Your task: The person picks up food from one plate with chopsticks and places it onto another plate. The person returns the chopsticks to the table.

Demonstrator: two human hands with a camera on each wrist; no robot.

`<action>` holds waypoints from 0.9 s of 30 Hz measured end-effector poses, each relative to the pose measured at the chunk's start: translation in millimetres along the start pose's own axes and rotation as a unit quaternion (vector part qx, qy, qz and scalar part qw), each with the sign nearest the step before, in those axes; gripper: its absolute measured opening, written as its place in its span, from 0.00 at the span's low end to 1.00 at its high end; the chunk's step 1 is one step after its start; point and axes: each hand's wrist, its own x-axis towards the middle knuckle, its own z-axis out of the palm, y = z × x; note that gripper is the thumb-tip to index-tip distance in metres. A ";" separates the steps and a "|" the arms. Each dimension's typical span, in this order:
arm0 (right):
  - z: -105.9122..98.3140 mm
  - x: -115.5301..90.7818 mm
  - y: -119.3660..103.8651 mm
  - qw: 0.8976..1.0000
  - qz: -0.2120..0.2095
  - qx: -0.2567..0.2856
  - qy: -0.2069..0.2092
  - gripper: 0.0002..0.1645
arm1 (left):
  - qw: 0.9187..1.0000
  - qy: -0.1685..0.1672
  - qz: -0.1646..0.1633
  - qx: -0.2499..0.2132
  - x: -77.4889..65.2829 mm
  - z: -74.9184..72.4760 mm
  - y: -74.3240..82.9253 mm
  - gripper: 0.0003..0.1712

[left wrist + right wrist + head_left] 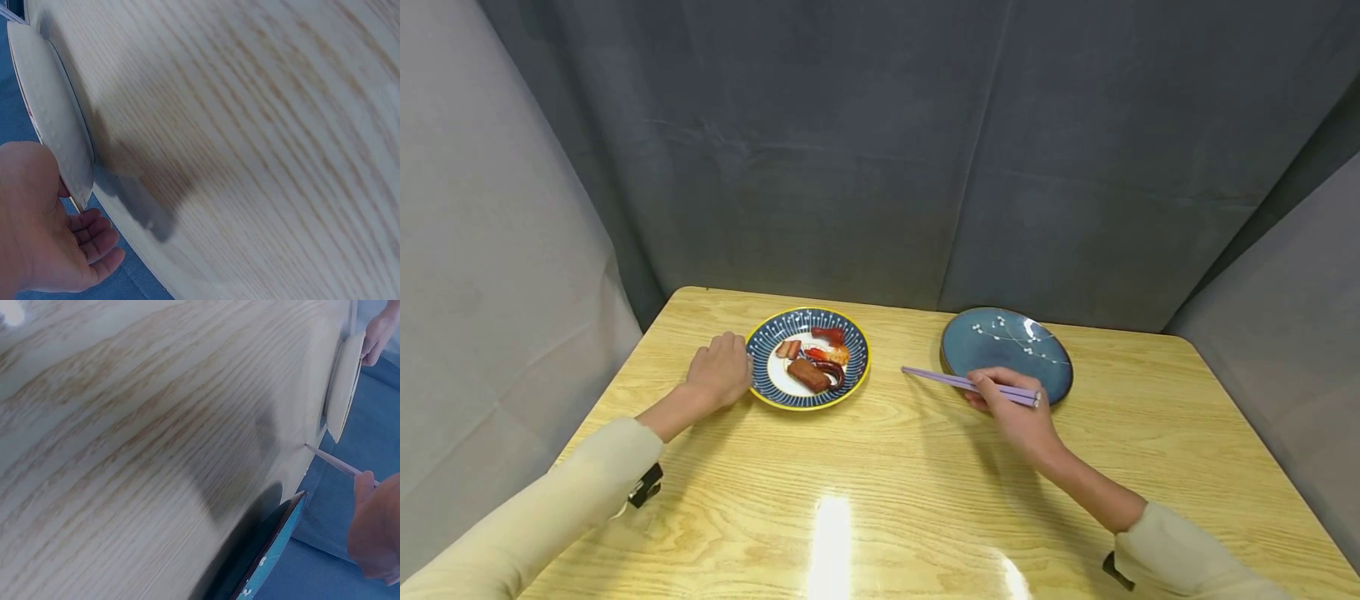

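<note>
I have the left hand (pixel 721 371) at the left rim of the patterned plate (pixel 793 400), its fingers bent in and the edge pinched between them and the thumb. From the left wrist camera, most of that thumb is hidden behind the rim, so I can't fairly judge how far it reaches over. The plate sits toward the far edge of the table (pixel 910 467), left of its middle and well in from the far left corner.

On it I count five pieces of food: a brown oblong slab (pixel 808 376) at the near side, a dark curled strip (pixel 840 372) just beside it, an orange-red piece (pixel 831 357) behind, a red chunk (pixel 829 336) farthest back, and a small pinkish-brown piece (pixel 788 349) to the left.

My right hand (pixel 1011 417) is clamped on a pair of purple chopsticks (pixel 936 377), which run close together with their tips pointing left, between the two plates. From overhead that hand overlaps the near rim of the blue plate (pixel 985 350), which bears a white blossom branch and lies by the far edge, right of the middle. Beyond that edge hangs a dark grey curtain (pixel 835 167).
</note>
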 end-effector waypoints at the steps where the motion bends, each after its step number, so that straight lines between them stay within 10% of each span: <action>1: -0.4 0.7 -0.3 1.000 0.001 0.000 0.001 0.14 | 1.000 -0.002 -0.002 -0.001 0.3 -0.1 0.1 0.17; 27: -3.1 22.8 -32.1 0.998 -0.049 0.020 0.019 0.14 | 1.000 0.001 -0.003 -0.002 0.7 2.8 -0.1 0.17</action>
